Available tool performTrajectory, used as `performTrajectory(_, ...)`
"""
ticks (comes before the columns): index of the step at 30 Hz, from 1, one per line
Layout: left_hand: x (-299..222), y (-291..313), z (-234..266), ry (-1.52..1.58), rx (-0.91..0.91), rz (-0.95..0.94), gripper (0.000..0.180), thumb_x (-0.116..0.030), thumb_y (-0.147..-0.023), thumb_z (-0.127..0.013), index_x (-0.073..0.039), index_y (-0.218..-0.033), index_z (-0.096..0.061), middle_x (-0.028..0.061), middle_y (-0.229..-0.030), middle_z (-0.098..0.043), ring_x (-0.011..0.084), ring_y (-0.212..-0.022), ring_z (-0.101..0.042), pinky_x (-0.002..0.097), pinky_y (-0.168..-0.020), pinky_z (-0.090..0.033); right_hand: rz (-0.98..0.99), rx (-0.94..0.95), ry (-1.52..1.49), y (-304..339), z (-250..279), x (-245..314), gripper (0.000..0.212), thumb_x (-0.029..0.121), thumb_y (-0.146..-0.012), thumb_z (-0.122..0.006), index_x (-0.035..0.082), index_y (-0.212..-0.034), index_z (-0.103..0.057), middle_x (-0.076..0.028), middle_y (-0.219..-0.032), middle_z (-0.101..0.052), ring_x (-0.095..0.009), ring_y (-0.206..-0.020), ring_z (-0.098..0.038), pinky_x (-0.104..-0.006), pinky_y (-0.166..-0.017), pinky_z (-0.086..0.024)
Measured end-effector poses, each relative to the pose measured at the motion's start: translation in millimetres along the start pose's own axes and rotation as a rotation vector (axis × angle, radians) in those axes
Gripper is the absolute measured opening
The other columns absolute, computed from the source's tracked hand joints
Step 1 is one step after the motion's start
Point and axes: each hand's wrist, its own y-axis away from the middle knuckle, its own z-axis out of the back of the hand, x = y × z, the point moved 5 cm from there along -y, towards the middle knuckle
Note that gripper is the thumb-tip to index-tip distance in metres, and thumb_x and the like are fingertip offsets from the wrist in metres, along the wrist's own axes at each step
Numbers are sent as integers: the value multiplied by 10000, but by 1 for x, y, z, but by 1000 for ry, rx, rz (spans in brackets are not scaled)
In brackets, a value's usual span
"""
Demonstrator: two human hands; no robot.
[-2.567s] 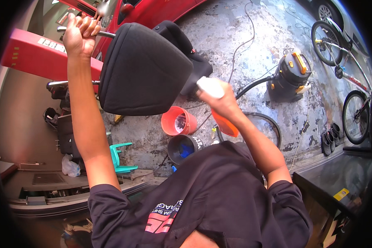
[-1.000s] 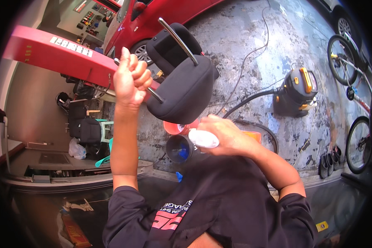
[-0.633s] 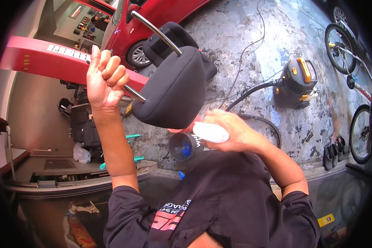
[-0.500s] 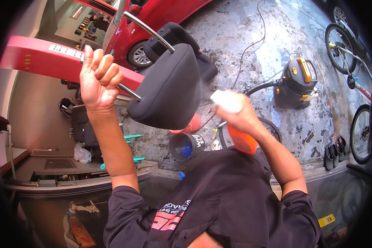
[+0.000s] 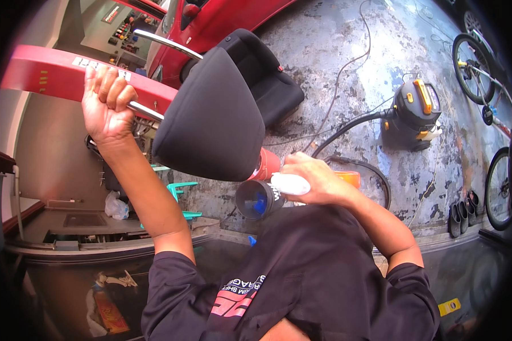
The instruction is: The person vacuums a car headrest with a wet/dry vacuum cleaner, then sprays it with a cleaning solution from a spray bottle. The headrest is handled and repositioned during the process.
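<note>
A black fabric car headrest (image 5: 213,113) hangs in the air in front of me, its two chrome posts pointing left. My left hand (image 5: 109,105) is closed in a fist around the lower post. The upper post sticks out free. Close to the headrest's lower right corner, my right hand (image 5: 313,179) is wrapped around a spray bottle (image 5: 290,183) with a white head and orange liquid. The bottle is tilted, its head toward the headrest. Its trigger is hidden by my fingers.
Beyond the headrest lie a black car seat (image 5: 273,85) and a red car (image 5: 216,20). A red lift arm (image 5: 51,74) crosses at left. Below are a dark bucket (image 5: 249,200) and a red bucket (image 5: 266,162). A vacuum cleaner (image 5: 412,116) and bicycle (image 5: 472,71) stand right.
My left hand has carried the headrest left and turned it. My right hand has moved down and left, and the spray bottle has swung so its orange body points right.
</note>
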Motion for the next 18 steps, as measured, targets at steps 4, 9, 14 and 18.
performTrajectory(4,-24,-3,13,74,-34,-27,526,-421,-1168,-310,-140,-726,-365,-38,-610,-246,97,-485,-175,288,-478,-197,-166,-371,-55,1,8,-21,346,235,-749,-849,115,-1030,-687,-116,-1019,-658,-369,-940,-646,-460,-866,-560)
performTrajectory(9,-62,4,37,180,-110,-82,583,-492,-1157,-303,-143,-691,-339,-40,-573,-244,95,-460,-189,281,-474,-209,203,-159,28,5,5,24,391,178,-706,-849,137,-1050,-668,-78,-1072,-627,-326,-1052,-629,-469,-863,-566)
performTrajectory(14,-56,0,24,184,-63,-54,579,-486,-1158,-313,-147,-689,-333,-36,-575,-243,93,-452,-192,273,-460,-209,42,-390,18,1,27,6,306,200,-735,-849,125,-983,-687,-79,-927,-645,-326,-966,-649,-453,-826,-549)
performTrajectory(18,-53,4,11,124,-46,-11,553,-458,-1163,-321,-141,-711,-351,-37,-595,-254,89,-459,-204,271,-459,-207,185,-134,-148,-6,31,64,341,198,-743,-857,93,-1029,-703,-106,-959,-674,-320,-936,-682,-432,-822,-568)
